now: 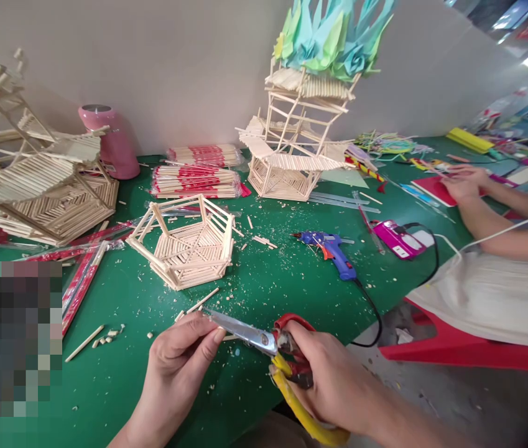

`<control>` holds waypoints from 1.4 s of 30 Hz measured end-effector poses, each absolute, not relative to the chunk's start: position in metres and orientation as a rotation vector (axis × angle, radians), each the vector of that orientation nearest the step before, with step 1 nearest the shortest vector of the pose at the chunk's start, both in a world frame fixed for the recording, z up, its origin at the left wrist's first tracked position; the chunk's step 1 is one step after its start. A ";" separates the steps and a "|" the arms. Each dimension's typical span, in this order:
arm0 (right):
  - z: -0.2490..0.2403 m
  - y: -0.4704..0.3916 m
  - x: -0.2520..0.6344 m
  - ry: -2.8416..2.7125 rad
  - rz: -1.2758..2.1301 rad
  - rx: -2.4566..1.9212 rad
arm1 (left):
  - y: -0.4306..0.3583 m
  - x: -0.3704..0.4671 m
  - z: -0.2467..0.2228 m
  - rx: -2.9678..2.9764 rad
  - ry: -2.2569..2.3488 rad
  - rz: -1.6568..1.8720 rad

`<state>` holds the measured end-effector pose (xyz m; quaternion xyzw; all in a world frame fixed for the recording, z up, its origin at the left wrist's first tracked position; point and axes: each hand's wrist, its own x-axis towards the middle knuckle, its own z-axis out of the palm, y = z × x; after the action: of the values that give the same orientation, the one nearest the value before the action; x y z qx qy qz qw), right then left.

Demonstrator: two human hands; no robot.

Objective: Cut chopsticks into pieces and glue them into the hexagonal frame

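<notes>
My left hand (pixel 182 351) is closed in a pinch on a thin wooden stick (pixel 229 338), mostly hidden by the fingers. In my right hand (pixel 326 373) is a pair of scissors (pixel 245 333) with one red and one yellow handle, the blades reaching over to my left fingertips. Whether the blades touch the stick is unclear. Just beyond my hands stands a hexagonal wooden-stick frame (pixel 193 252) with a slatted floor and low rails. A loose stick (pixel 203 300) lies behind my left hand. The blue glue gun (pixel 331 249) rests on its side to the right.
Stick towers stand at left (pixel 44 168) and back (pixel 298 137), the latter topped with folded paper (pixel 333 40). Bundled sticks (pixel 196 180) and a pink bottle (pixel 109 143) are near the wall. Another person's hands (pixel 466 180) work at right. A black cord (pixel 375 311) crosses the table edge.
</notes>
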<state>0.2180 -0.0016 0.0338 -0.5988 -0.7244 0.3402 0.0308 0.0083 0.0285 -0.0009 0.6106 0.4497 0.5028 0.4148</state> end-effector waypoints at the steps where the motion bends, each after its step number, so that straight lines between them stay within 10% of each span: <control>1: 0.033 -0.002 0.218 -2.224 1.026 -1.843 | 0.028 0.009 -0.002 1.508 1.137 1.266; 30: 0.036 0.003 0.224 -2.200 0.920 -1.971 | 0.028 0.008 -0.004 1.265 1.070 1.154; 42: 0.029 0.031 0.284 -2.221 0.289 -2.236 | 0.028 0.009 -0.002 1.245 1.098 0.974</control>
<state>0.2836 0.0307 0.0289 -0.7065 -0.7017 0.0913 -0.0117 0.0091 0.0279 -0.0021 0.5307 0.4680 0.4151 0.5719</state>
